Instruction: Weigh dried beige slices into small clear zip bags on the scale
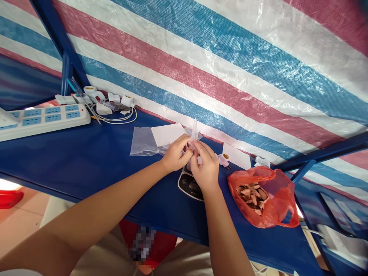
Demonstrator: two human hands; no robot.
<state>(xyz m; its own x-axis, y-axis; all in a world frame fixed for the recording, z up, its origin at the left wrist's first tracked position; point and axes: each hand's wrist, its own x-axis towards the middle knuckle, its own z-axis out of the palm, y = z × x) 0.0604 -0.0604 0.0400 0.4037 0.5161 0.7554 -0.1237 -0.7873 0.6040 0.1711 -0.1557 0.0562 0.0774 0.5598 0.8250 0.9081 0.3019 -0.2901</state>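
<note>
On the desk [86,161], a power strip [43,119] lies far left, with plug adapters [97,97] and a cable [120,119] just behind its right end. Plastic bags [143,142] lie mid-desk, left of the left hand [175,155] and right hand [204,170], which hold a small bag [194,132] over a scale [188,187]. A filled bag [264,195] sits to the right.

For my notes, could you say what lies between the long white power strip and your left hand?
Head view: a flat clear plastic bag lies there on the blue table.

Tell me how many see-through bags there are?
2. A flat clear bag lies on the blue table; an upright clear bag is pinched between left hand and right hand. More may be stacked.
</note>
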